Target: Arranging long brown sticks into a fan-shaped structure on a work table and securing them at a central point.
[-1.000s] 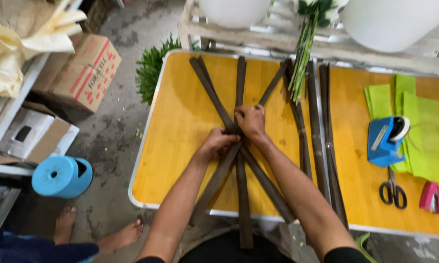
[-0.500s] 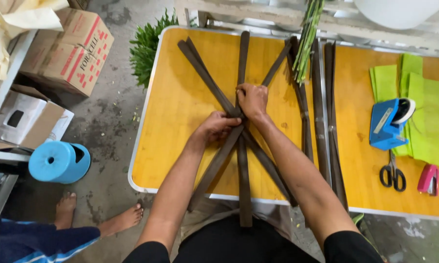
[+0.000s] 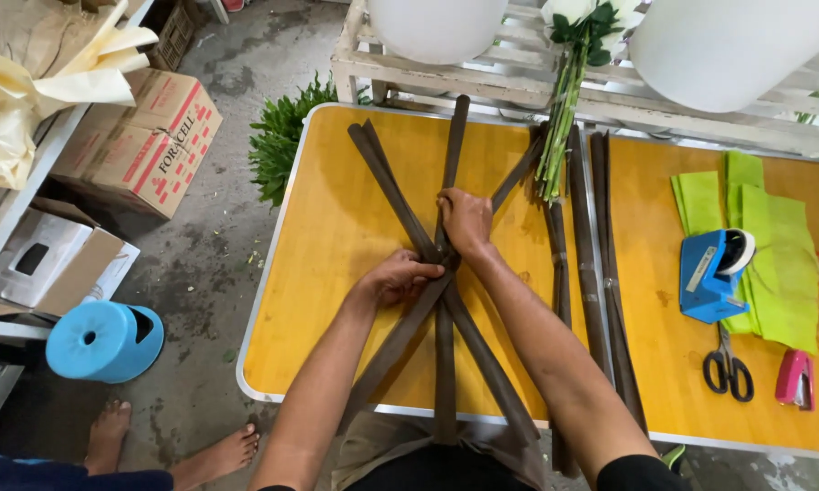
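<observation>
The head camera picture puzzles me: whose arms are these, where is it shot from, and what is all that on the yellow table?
There is no machine here. A person wears a camera on the head, so you look down along their own two bare arms. The left hand and right hand press on the spot where long dark brown strips cross like a star on the yellow table. More such strips lie side by side to the right, with flower stems across their top. Further right are green sheets, a blue tape dispenser, scissors and a pink stapler. On the floor at left stand cardboard boxes and a blue stool; the bare feet there belong to someone else.
</observation>
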